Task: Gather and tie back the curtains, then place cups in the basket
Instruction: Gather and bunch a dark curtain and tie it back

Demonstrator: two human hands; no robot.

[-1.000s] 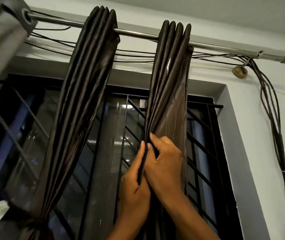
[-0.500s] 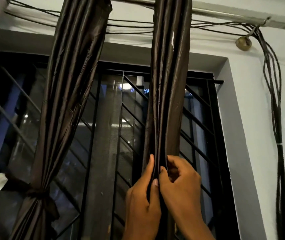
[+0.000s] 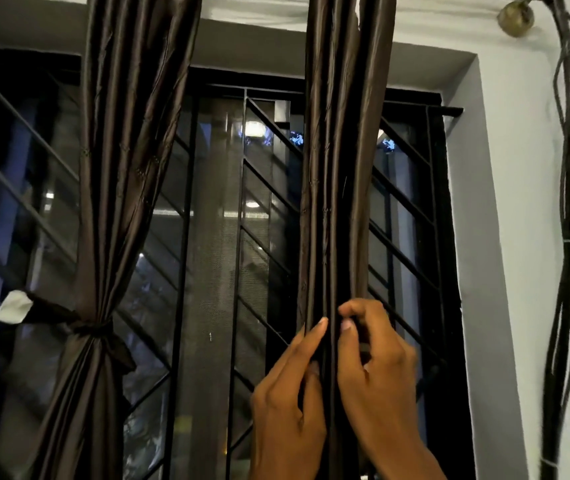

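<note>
Two dark brown satin curtains hang in front of a barred window. The left curtain (image 3: 117, 174) is bunched and bound low down by a dark tie-back (image 3: 94, 330). The right curtain (image 3: 340, 161) hangs straight in tight pleats. My left hand (image 3: 287, 393) holds its left folds, with the fingers pointing up along the cloth. My right hand (image 3: 377, 368) curls its fingers round the right folds. Both hands press the pleats together. No cups or basket are in view.
Behind the curtains is a window with a black metal grille (image 3: 262, 209) and dark glass showing reflected lights. A bundle of dark cables (image 3: 569, 220) runs down the white wall at the right. A white scrap (image 3: 13, 306) sticks out from the tie-back's end.
My view has tilted down and the curtain rod has left the frame. Both hands have slid down the right curtain, squeezing its pleats into a narrower bundle.
</note>
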